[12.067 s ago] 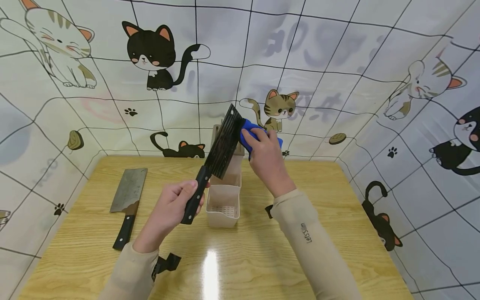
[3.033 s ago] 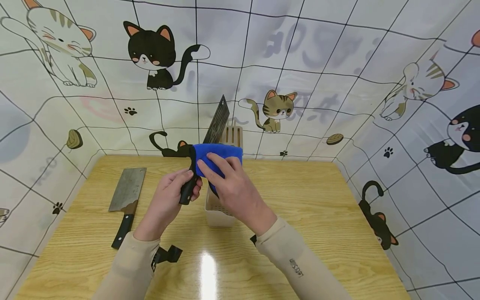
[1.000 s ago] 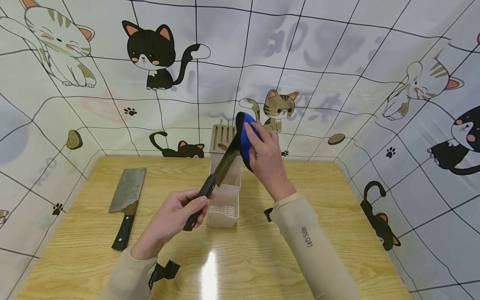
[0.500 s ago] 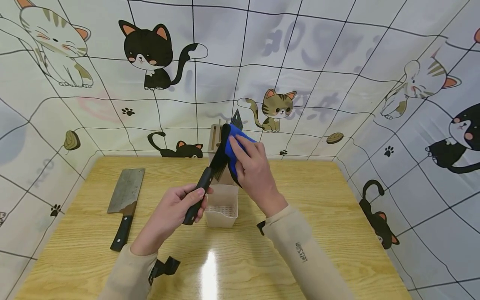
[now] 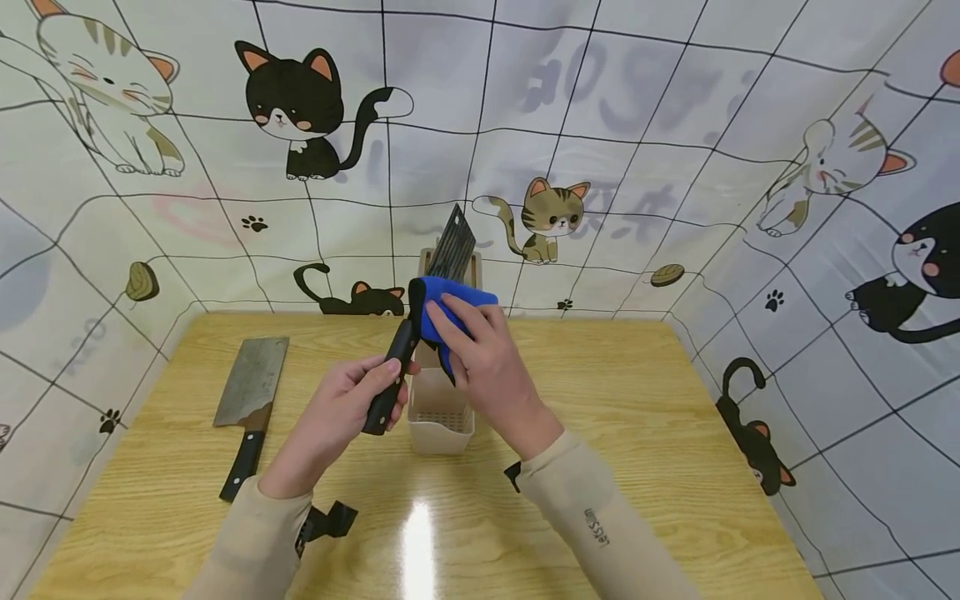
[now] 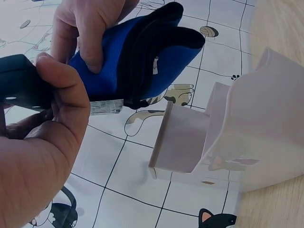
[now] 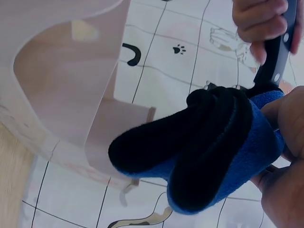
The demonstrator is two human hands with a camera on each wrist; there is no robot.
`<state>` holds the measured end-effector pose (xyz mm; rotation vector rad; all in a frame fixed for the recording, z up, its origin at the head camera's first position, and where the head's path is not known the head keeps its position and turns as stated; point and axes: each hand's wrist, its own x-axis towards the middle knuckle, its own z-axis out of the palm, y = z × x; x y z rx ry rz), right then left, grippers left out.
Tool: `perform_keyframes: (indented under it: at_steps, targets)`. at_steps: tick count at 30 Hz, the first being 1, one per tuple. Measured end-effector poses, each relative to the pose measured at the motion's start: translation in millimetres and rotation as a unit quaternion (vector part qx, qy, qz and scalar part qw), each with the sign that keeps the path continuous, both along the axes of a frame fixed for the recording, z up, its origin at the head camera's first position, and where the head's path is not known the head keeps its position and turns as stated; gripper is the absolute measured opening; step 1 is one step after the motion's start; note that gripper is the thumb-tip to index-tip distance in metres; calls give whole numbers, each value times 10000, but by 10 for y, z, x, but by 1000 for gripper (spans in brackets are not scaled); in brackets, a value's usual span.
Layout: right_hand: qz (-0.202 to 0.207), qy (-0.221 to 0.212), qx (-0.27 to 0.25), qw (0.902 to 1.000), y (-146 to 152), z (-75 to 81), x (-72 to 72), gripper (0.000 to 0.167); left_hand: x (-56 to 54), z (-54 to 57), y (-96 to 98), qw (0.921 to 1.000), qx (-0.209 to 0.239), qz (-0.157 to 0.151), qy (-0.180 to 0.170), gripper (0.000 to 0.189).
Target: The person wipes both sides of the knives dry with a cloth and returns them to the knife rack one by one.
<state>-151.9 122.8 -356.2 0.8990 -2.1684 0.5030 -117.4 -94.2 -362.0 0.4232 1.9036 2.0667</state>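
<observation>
My left hand (image 5: 341, 412) grips the black riveted handle of a kitchen knife (image 5: 452, 242), whose broad blade points up and away over the table. Folded over the blade close to the handle is a blue cloth (image 5: 435, 302) with black edging, pinched by my right hand (image 5: 498, 379). Much of the blade's lower part is hidden under it. In the left wrist view a short strip of shiny blade (image 6: 107, 107) shows below the cloth (image 6: 166, 66). The right wrist view has the cloth's folds (image 7: 213, 156) hanging in front, with the black handle (image 7: 274, 61) above.
Behind and below the hands stands a pale stepped knife holder (image 5: 442, 437) with a slotted top and an open front bin. A cleaver (image 5: 255, 379) lies on the wooden table (image 5: 600, 392) at the left. Cat-patterned sheeting (image 5: 450, 83) encloses the back and sides.
Over the last second my right hand has drawn the cloth from near the blade's tip down to the handle. The knife has turned, showing more blade face. The cleaver stays put.
</observation>
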Motion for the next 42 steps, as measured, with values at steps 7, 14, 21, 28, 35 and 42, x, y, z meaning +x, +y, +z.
perform_keyframes:
  at_steps: [7, 14, 21, 28, 35, 42]
  targets:
    - [3, 132, 212, 9997, -59, 35, 94, 46, -28, 18, 6, 10000, 57, 81, 8, 49]
    - [-12, 383, 533, 9978, -97, 37, 160, 46, -36, 35, 17, 9991, 281, 290, -94, 48]
    - [-106, 449, 858, 9952, -93, 56, 213, 49, -52, 28, 26, 9986, 291, 400, -165, 42]
    - [-322, 513, 856, 9945, -56, 78, 153, 49, -33, 44, 25, 9998, 145, 103, 12, 50]
    - [-462, 499, 721, 9951, 33, 77, 41, 47, 1, 41, 37, 9997, -21, 15, 230, 46]
    - [-522, 244, 450, 9973, 143, 108, -6, 45, 24, 59, 86, 9958, -405, 366, 739, 36]
